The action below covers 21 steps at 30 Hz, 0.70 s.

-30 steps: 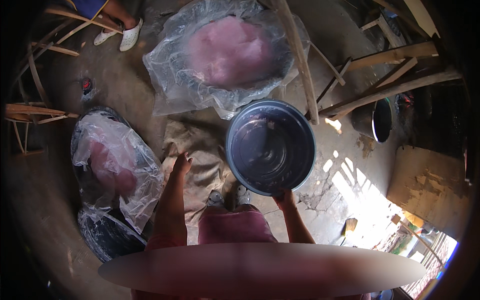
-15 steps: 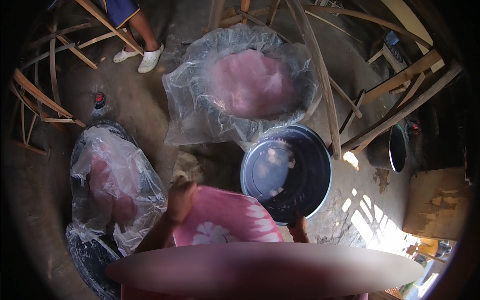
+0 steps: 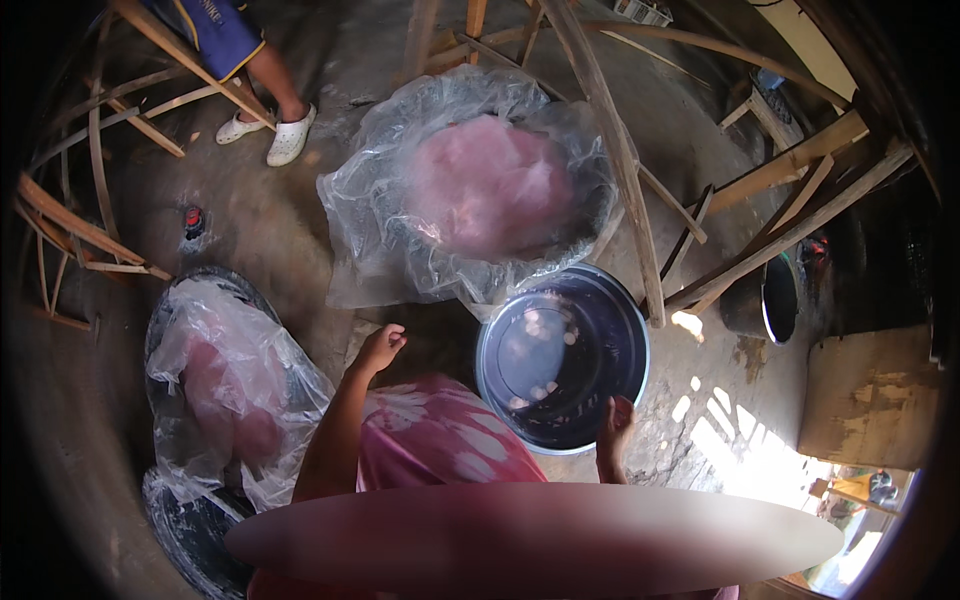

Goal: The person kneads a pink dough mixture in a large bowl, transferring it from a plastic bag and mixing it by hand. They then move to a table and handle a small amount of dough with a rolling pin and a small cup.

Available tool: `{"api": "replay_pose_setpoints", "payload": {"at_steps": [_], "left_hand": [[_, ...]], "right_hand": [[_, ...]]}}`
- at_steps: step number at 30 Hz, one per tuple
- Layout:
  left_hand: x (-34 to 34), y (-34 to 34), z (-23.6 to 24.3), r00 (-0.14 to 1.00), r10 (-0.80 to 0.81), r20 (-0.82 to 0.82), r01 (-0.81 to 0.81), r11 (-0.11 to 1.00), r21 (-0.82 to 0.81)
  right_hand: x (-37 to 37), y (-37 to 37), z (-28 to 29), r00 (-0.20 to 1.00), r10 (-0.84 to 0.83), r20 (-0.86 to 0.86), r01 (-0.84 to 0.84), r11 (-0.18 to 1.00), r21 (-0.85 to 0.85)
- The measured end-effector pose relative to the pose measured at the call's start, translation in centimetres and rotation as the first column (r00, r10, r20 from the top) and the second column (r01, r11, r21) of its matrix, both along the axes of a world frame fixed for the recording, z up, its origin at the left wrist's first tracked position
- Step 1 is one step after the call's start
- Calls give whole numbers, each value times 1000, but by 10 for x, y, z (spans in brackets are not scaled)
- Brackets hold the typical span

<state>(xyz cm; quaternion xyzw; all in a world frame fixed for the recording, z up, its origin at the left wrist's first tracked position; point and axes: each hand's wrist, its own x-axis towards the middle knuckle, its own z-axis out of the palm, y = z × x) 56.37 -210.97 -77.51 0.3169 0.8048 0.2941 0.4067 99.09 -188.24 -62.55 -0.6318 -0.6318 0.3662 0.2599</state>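
Raised over the pink cloth with white flower shapes (image 3: 430, 425), which lies across my lap, my left hand (image 3: 383, 348) is closed with its fingers curled and nothing visible in them. My right hand (image 3: 617, 418) is at the near right rim of a round blue tub (image 3: 645, 345), its fingers loosely curled; whether it touches the rim I cannot tell. Several pale round lumps (image 3: 535, 325) lie inside the tub. Beyond it, a wide basin lined with clear plastic sheeting (image 3: 365, 200) bears a pink fluffy-looking mass (image 3: 490, 180).
At the left, a dark oval basin (image 3: 165, 520) carries pink material under clear plastic (image 3: 270, 400). Wooden poles (image 3: 620, 170) slant across the far side and right. A person in white clogs (image 3: 290, 138) stands at the far left. A dark bucket (image 3: 778, 300) is at the right.
My left hand has let go of the pink cloth, which has dropped onto my lap. My right hand has risen along the tub's right rim. The view has shifted slightly.
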Motion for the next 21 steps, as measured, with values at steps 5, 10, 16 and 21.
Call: {"api": "replay_pose_setpoints", "payload": {"at_steps": [5, 10, 16, 21], "left_hand": [[-1, 74, 23, 339, 403, 850, -547, 820, -170], [-15, 136, 3, -117, 331, 936, -830, 485, -275], [-44, 140, 88, 548, 713, 437, -836, 460, 298], [-150, 199, 154, 773, 313, -551, -63, 903, 425]], "right_hand": [[-164, 39, -9, 866, 237, -440, -458, 730, -508], [-264, 57, -34, 928, 368, -61, -350, 805, -479], [-273, 103, 7, 914, 318, -252, -374, 901, -221], [-379, 210, 10, 938, 345, -4, -333, 906, 260]]}}
